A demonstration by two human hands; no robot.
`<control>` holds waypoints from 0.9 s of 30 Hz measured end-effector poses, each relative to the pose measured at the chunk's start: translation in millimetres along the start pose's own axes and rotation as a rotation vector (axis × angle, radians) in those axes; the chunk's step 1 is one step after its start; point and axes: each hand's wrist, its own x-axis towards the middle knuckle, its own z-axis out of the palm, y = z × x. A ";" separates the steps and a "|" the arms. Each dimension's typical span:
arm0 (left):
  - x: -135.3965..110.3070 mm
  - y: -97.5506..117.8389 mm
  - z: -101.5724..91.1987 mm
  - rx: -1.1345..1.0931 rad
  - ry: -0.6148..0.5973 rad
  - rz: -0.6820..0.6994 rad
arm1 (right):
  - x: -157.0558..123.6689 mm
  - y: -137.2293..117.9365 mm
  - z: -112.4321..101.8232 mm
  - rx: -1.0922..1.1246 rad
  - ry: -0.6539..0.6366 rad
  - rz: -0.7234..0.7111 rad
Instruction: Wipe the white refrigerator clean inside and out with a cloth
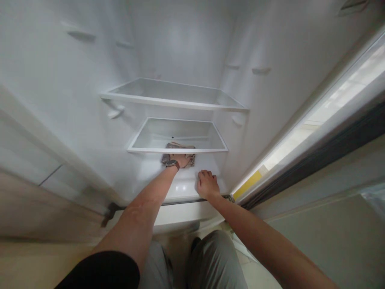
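My left hand [182,160], with a dark-strapped watch on the wrist, presses on a crumpled patterned cloth [192,162] on the white floor of a refrigerator [180,184]. The cloth shows grey-brown and spotted areas, and part of it appears through the lower glass shelf. My fingers are around the cloth, though the shelf's front rim hides some of the hand. To the right, my right hand [207,184] rests near the front edge of the refrigerator floor. Its fingers are curled in and no object shows in them.
Above my left hand is the lower glass shelf [177,151]; a wider upper shelf [174,100] is over it. Small shelf supports [261,71] stick out from the side walls. The open door [331,156] stands at right. My knees [218,257] are below the front edge.
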 end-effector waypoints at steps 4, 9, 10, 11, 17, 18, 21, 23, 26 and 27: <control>-38.5 5.5 5.5 0.017 -0.018 -0.044 | 0.4 -0.6 -1.1 -0.006 0.002 0.008; -75.9 9.9 7.5 0.006 -0.065 -0.046 | 0.3 -2.6 -4.0 -0.004 -0.014 0.013; -80.2 10.5 7.1 0.003 -0.073 -0.044 | 0.0 -3.1 -4.5 -0.005 -0.017 0.017; -83.3 11.1 6.6 0.002 -0.080 -0.043 | -0.2 -3.5 -4.8 -0.007 -0.018 0.020; -81.2 13.6 3.1 0.019 -0.102 -0.071 | -0.5 -4.2 -5.8 -0.015 -0.007 0.021; -79.1 14.1 2.4 0.020 -0.110 -0.075 | -0.7 -4.2 -6.1 -0.015 -0.009 0.018; -70.7 16.2 0.8 0.019 -0.123 -0.071 | -1.7 -4.1 -7.4 -0.016 -0.005 0.013; -62.5 17.8 0.8 0.015 -0.117 -0.068 | -2.0 -4.0 -8.0 -0.016 0.005 0.013; -45.2 20.8 1.6 0.011 -0.087 -0.058 | -1.4 -4.1 -7.5 -0.014 -0.009 0.019; -38.5 22.3 1.6 0.011 -0.077 -0.047 | -1.1 -4.2 -7.1 -0.015 -0.018 0.023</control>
